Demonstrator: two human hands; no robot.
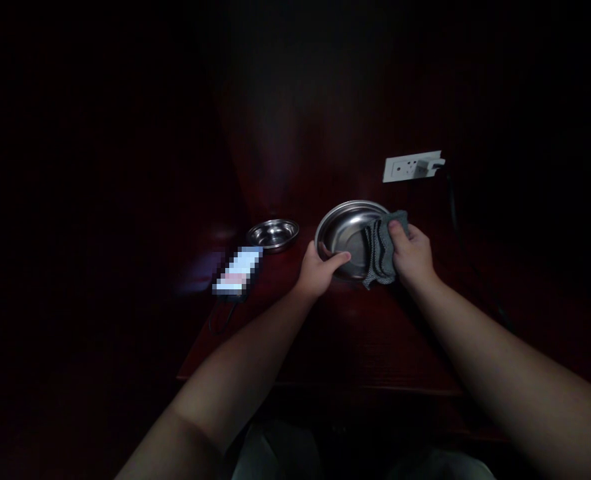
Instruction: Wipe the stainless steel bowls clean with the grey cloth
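Observation:
A shiny steel plate (pixel 342 230) is tilted up off a dark red table (pixel 355 333). My left hand (pixel 319 270) grips its near left rim, thumb lying on the inside. My right hand (pixel 414 257) is closed on a grey cloth (pixel 381 250) and presses it against the plate's right side. The cloth hangs folded over the rim.
A smaller steel bowl (pixel 273 235) sits on the table to the left. Beside it lies a lit phone (pixel 238 272) with a cable. A white wall socket (pixel 411 166) holds a plug, its dark cord running down the right. The room around is very dark.

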